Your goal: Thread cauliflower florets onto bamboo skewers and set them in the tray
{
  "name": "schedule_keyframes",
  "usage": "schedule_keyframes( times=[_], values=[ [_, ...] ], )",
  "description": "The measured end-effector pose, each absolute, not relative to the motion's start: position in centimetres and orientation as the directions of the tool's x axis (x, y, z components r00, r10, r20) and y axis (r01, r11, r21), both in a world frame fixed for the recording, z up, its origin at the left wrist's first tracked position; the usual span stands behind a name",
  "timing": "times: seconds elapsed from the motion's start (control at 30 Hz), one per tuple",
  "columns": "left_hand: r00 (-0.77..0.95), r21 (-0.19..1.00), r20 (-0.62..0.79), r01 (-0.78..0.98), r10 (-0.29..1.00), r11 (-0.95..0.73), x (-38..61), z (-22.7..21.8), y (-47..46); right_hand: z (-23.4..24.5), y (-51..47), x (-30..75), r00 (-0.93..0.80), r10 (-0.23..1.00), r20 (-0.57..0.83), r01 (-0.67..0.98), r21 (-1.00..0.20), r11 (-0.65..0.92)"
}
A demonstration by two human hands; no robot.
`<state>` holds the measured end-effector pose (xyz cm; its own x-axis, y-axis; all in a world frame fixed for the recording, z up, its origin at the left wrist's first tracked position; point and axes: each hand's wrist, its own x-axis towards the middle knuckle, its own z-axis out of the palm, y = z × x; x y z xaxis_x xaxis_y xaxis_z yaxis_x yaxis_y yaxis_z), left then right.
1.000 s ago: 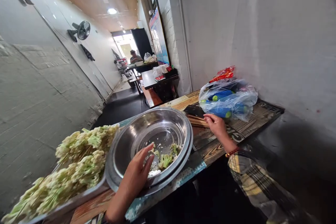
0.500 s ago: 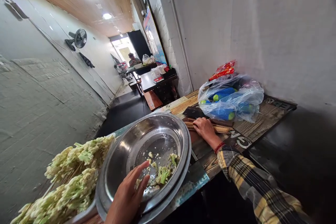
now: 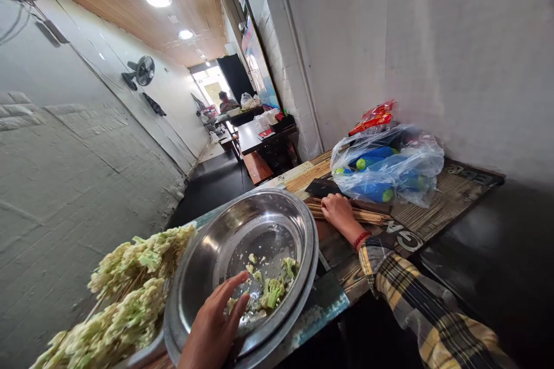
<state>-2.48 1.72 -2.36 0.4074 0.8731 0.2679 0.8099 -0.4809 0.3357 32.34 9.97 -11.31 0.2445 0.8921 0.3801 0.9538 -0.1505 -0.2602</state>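
Over the near rim of a wide steel bowl (image 3: 242, 230) reaches my left hand (image 3: 216, 314), fingers apart and holding nothing. Inside the bowl lie several cauliflower pieces (image 3: 273, 293) and small crumbs, close to my fingertips. My right hand (image 3: 340, 212) rests on a bundle of thin wooden skewers (image 3: 370, 217) on the table, its fingers curled down onto them; the fingertips are partly hidden. Left of the bowl, skewered cauliflower (image 3: 134, 311) is heaped on a tray (image 3: 153, 351).
A clear plastic bag (image 3: 389, 164) with blue-netted green things sits behind the skewers, with a red packet (image 3: 374, 116) behind it. A dark flat object (image 3: 322, 187) lies beside my right hand. Farther off are another table (image 3: 255, 135) and a person (image 3: 225, 102).
The view has shifted slightly, so most things appear a little farther right and lower. My left hand stays open over the bowl, and my right hand stays at the skewers.
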Motion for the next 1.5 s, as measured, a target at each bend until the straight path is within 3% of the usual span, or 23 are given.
schedule_keyframes(
  times=[0.23,0.47,0.6,0.7,0.77,0.83,0.97,1.07,1.2,1.33,1.4,1.5],
  values=[
    [0.408,0.341,0.255,0.81,0.877,-0.477,-2.3,-2.0,1.3,-12.0,10.5,32.2,0.292,0.81,0.509,0.942,-0.302,-0.149],
    [0.393,0.382,0.246,0.801,0.886,-0.462,-2.4,-2.4,1.1,-11.8,10.7,31.8,0.209,0.703,0.679,0.938,-0.343,0.054],
    [0.355,0.498,0.235,0.755,0.905,-0.426,-2.3,-2.4,0.6,-10.4,9.6,31.7,0.153,0.636,0.756,0.894,-0.381,0.237],
    [0.28,0.659,0.216,0.665,0.935,-0.351,-2.2,-2.1,0.2,-8.0,8.4,31.3,0.232,0.579,0.782,0.832,-0.467,0.298],
    [0.181,0.774,0.206,0.571,0.962,-0.274,-2.1,-1.8,0.0,-5.6,7.3,30.7,0.368,0.494,0.788,0.702,-0.584,0.407],
    [0.062,0.865,0.2,0.458,0.978,-0.205,-2.0,-1.6,-0.3,-3.0,5.7,29.5,0.461,0.499,0.733,0.518,-0.68,0.519],
    [-0.049,0.941,0.179,0.299,0.983,-0.156,-1.6,-1.4,-0.7,0.7,2.6,26.1,0.323,0.786,0.526,0.106,-0.846,0.523],
    [0.014,0.944,0.14,0.299,0.99,-0.138,-1.4,-1.0,-0.9,0.8,2.1,23.7,0.112,0.921,0.374,-0.099,-0.918,0.385],
    [0.333,0.891,0.025,0.42,0.943,-0.172,-1.5,0.6,0.1,-1.7,3.0,22.0,-0.033,0.971,0.239,-0.082,-0.968,0.235],
    [0.776,0.766,-0.159,0.487,0.61,-0.419,-0.8,1.7,2.5,-3.6,3.3,21.9,-0.069,0.972,0.223,0.063,-0.972,0.228],
    [0.856,0.761,-0.25,0.462,0.453,-0.455,0.0,1.3,3.7,-3.8,3.1,22.0,-0.059,0.968,0.245,0.12,-0.961,0.25],
    [0.872,0.805,-0.324,0.458,0.368,-0.377,1.1,-0.5,5.1,-3.4,2.9,22.0,-0.071,0.966,0.25,0.171,-0.951,0.259]
  ],
)
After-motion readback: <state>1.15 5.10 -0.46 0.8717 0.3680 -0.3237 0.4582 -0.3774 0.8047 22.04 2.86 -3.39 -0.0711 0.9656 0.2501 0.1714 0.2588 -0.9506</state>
